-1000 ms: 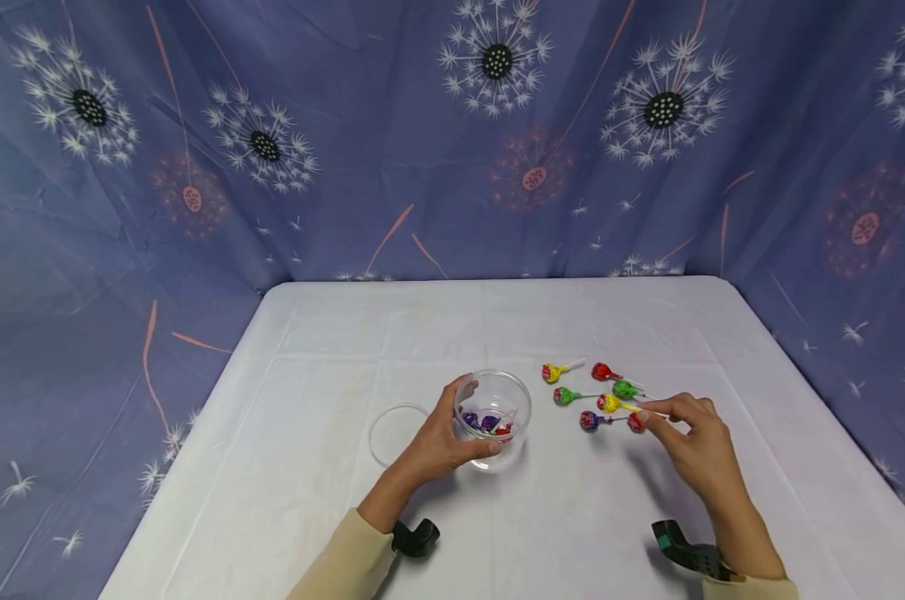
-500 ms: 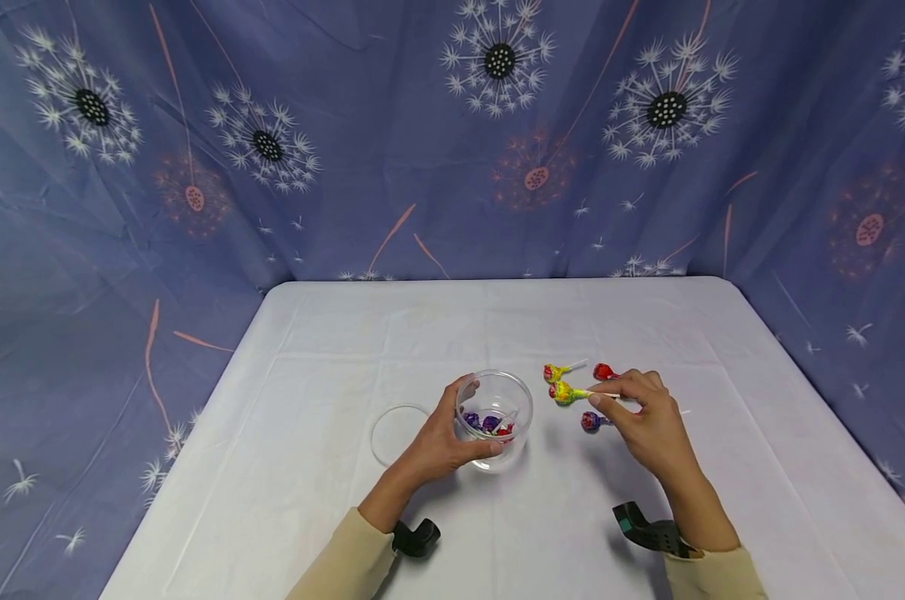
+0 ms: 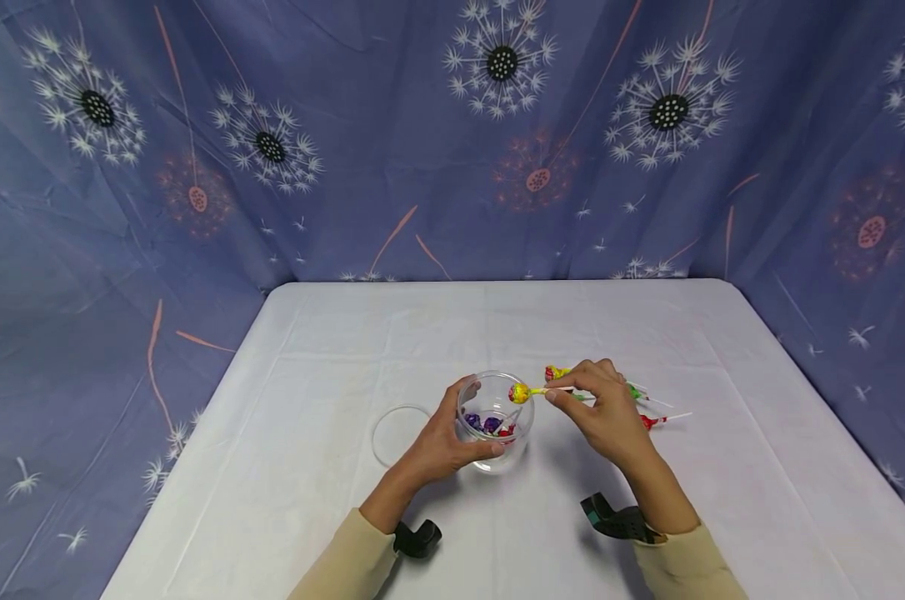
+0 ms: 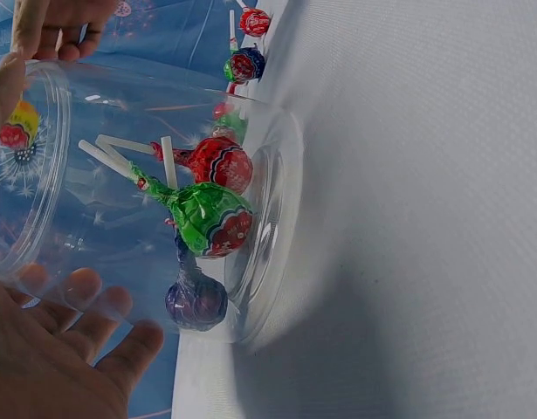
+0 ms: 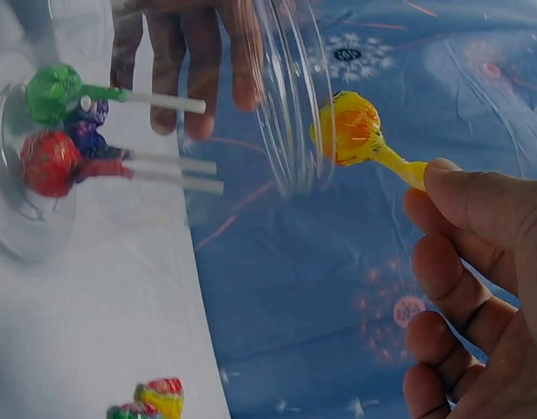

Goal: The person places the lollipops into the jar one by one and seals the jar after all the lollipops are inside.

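My left hand holds a clear plastic jar from its left side, fingers and thumb spread round the wall. Inside, near the bottom, lie a green lollipop, a red lollipop and a purple lollipop, white sticks toward the mouth. Between thumb and forefinger, my right hand pinches a yellow lollipop by its stick. Its wrapped head is right at the jar's rim in the right wrist view, candy end pointing to the mouth.
A round clear lid lies on the white tablecloth left of the jar. Right of it, partly hidden by my right hand, are several lollipops, including another yellow lollipop and a red lollipop. A blue dandelion-print curtain surrounds the table.
My right hand has lifted the yellow lollipop from the group on the table and carried it left to the jar's rim. The left hand and jar have stayed in place.
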A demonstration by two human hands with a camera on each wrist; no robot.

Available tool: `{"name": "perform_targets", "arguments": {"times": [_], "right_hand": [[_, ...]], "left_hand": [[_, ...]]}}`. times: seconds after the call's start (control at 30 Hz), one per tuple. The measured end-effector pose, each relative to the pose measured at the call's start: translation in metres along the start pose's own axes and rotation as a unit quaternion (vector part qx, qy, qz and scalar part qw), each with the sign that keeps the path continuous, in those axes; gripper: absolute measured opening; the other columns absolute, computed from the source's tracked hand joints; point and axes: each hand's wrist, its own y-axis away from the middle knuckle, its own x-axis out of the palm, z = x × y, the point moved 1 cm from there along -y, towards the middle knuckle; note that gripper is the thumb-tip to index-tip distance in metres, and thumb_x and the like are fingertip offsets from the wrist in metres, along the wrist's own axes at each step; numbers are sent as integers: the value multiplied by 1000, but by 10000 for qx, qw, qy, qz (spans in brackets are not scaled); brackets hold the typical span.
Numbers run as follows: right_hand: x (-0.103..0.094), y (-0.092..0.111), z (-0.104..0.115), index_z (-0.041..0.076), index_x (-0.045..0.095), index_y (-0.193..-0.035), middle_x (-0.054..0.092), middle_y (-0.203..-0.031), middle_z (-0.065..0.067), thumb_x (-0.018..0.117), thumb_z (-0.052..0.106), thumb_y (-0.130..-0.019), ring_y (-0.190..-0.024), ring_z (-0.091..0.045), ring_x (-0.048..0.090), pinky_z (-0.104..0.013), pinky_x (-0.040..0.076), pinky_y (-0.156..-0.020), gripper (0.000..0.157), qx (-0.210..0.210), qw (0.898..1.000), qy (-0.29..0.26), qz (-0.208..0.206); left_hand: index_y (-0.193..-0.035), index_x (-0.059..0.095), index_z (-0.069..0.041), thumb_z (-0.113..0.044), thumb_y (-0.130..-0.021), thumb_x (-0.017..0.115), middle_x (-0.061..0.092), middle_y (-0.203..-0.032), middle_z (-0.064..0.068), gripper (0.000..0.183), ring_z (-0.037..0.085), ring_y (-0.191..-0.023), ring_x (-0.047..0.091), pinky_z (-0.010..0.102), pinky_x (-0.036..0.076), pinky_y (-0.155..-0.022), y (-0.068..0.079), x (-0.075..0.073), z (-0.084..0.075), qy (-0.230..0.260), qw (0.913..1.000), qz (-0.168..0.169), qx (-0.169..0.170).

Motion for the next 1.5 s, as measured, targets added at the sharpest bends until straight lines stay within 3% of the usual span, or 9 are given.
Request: {"name": "perform_targets", "arguments": {"times": [0.3,0.5,0.67,0.87,1.07,1.5], "right_hand": [[14,-5,8,20,73,-81,61,-81,11,74,20,-81,-86,-4,40,-30,35,-72,2,-216,9993,143,268],[23,-9,12,19,71,-78,61,-80,10,74,19,-81,-83,-8,41,-31,32,-72,5,-227,9986,146,464],[30,-13,15,15,72,-78,60,-77,8,75,18,-80,-82,-9,40,-32,29,-73,5,-331,9983,137,454],[41,-15,14,15,73,-78,59,-75,7,76,17,-78,-81,-9,41,-33,28,-77,4,-536,9973,215,463],[50,-18,15,16,73,-78,58,-75,6,77,16,-77,-81,-12,40,-34,27,-78,4,-667,9954,465,497],[57,-19,16,15,74,-79,58,-74,4,79,16,-74,-78,-13,41,-35,28,-75,7,-833,9912,964,372]], "left_hand": [[-143,20,-39,-41,-72,80,34,-151,4,94,28,-139,35,51,27,-112,1,-1,1,134,9998,14,165],[-143,20,-40,-41,-72,80,34,-152,6,93,29,-137,37,51,29,-111,1,-1,1,207,9996,47,189],[-144,20,-38,-40,-73,80,34,-151,9,93,29,-134,40,50,31,-109,0,-1,2,255,9995,46,195],[-143,19,-42,-44,-72,79,34,-150,0,93,24,-129,45,46,36,-105,0,0,2,143,9999,50,46],[-144,18,-40,-46,-73,78,44,-141,6,93,21,-115,53,42,41,-97,1,0,1,160,9998,105,-24],[-144,18,-39,-45,-73,78,40,-145,5,93,21,-116,52,42,41,-97,1,-2,2,109,9999,89,72]]}}
